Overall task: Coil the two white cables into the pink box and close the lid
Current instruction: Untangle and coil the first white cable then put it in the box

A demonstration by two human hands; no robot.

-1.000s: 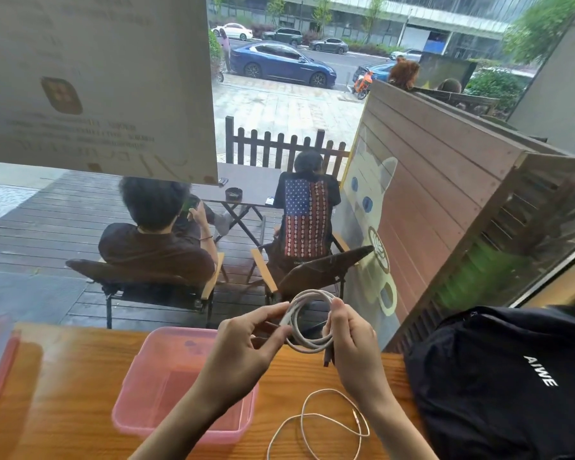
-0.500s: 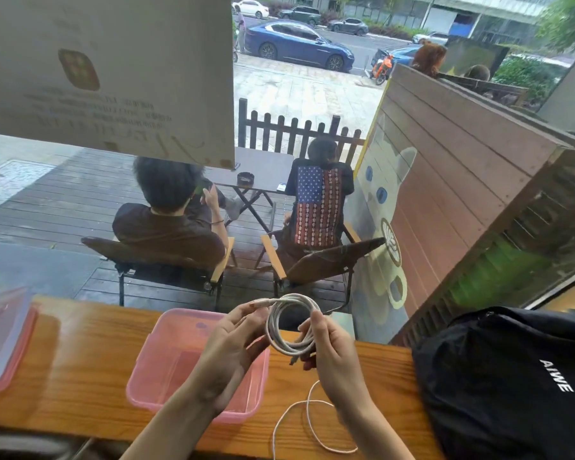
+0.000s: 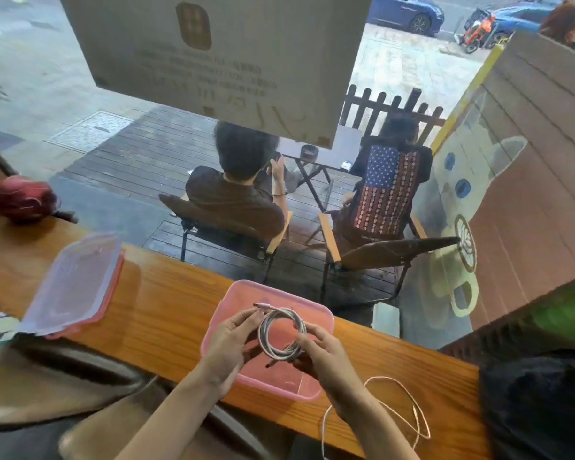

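Observation:
Both my hands hold one white cable, wound into a small round coil, right above the open pink box. My left hand pinches the coil's left side near a plug end, and my right hand grips its lower right side. The second white cable lies loose and uncoiled on the wooden counter to the right of the box. The box's clear lid with pink rim lies flat on the counter far to the left.
A black bag sits on the counter at the right. A red object rests at the far left. The counter runs along a window; two people sit outside on chairs behind the glass.
My hands have carried the coiled cable leftward and down, from beside the box to directly over it. The view has shifted left and downward.

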